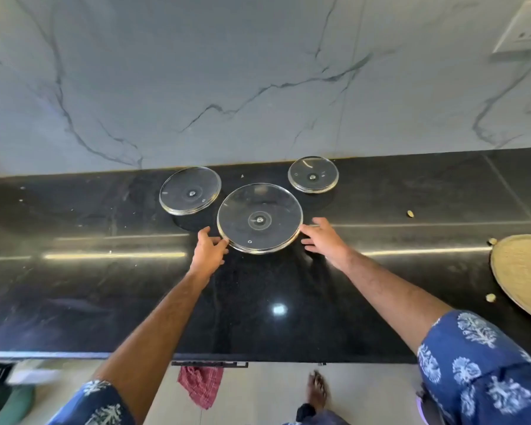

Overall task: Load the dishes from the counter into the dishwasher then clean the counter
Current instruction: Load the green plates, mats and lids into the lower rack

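Loading step looks barely started: the big glass lid (259,218) sits mid-frame on the black table (105,271), left hand (209,251) and right hand (321,237) at its rim, fingers spread, no grip yet. Next they'd need to get fingertips under that edge and lift.

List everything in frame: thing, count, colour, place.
glass lids: 3, clear; large lid centre counter, medium lid rear left of it, small lid rear right
counter: 1, black, across frame
round tray: 1, tan, right edge of counter
scraps: 3, pale, near tray
wall: 1, grey marble, behind counter
socket plate: 1, white, upper right wall
cloth: 1, red, hanging below counter
left hand: open, at large lid's left rim
right hand: open, at its right rim
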`<action>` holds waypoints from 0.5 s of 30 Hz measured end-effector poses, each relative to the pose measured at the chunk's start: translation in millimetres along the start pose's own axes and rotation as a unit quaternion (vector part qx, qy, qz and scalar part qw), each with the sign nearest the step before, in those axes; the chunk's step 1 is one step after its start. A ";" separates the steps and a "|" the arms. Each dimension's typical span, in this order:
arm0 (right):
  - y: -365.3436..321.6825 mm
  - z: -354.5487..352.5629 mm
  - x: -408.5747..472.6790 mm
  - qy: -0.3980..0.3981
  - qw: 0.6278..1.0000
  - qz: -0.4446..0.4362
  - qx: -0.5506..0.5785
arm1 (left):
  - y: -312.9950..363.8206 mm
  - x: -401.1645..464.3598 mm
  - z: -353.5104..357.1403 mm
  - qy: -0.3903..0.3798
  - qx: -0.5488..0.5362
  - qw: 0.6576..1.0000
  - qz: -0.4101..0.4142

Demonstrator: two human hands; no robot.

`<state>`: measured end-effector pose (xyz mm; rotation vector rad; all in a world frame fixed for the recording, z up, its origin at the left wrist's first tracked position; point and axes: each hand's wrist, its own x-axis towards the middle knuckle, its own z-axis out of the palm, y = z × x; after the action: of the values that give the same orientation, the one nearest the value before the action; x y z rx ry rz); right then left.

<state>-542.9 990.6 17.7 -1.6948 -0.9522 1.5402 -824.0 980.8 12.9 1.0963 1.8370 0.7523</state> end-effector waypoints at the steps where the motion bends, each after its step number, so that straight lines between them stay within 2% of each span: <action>1: -3.3 0.8 7.7 -0.012 0.999 0.016 0.040 | -0.7 3.4 1.5 -0.020 -0.044 0.998 -0.029; 5: -13.1 7.8 18.4 -0.051 0.990 0.044 0.126 | 2.1 8.2 2.0 -0.077 -0.160 0.981 -0.075; 8: -17.8 16.7 19.8 -0.075 0.984 0.050 0.150 | 9.2 10.3 1.0 -0.090 -0.193 0.974 -0.073; 11: -17.1 23.3 13.6 -0.059 0.984 0.046 0.164 | 10.4 16.1 -0.4 -0.091 -0.231 0.966 -0.069; 15: -4.5 21.9 -12.6 -0.035 0.984 0.016 0.174 | 10.9 13.1 -2.8 -0.116 -0.227 0.966 -0.048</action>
<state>-565.6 982.1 26.0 -1.4206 -0.6452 1.6847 -825.7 997.1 18.3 0.7552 1.4157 0.8903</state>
